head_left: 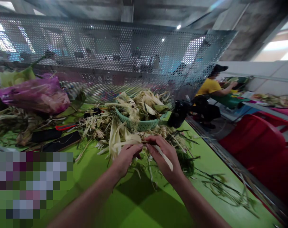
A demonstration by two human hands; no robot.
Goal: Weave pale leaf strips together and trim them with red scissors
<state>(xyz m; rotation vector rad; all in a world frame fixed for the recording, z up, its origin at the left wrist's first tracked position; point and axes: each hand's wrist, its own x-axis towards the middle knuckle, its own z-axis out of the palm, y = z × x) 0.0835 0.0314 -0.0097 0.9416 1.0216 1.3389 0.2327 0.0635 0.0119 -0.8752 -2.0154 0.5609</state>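
Over the green table, my left hand (pixel 127 155) and my right hand (pixel 164 154) meet at the fingertips. Both are closed, pinching a pale strip that looks like corn husk (pixel 167 161); its loose end lies across the back of my right hand. Another pale band loops up behind the left fingers. Just beyond my hands, wide husk leaves (pixel 115 139) hang by a green plastic basket (pixel 144 124) heaped with dry husks (pixel 150 101). The exact spot where the fingertips grip is partly hidden.
At left lie a purple plastic bag (pixel 36 95), a red-edged cutter (pixel 66 127) and a dark phone-like slab (pixel 61 141). A black container (pixel 179 114) stands right of the basket. Green cord (pixel 185 163) and loose fibres litter the right side. A person in yellow (pixel 209 87) sits beyond red chairs (pixel 255 133).
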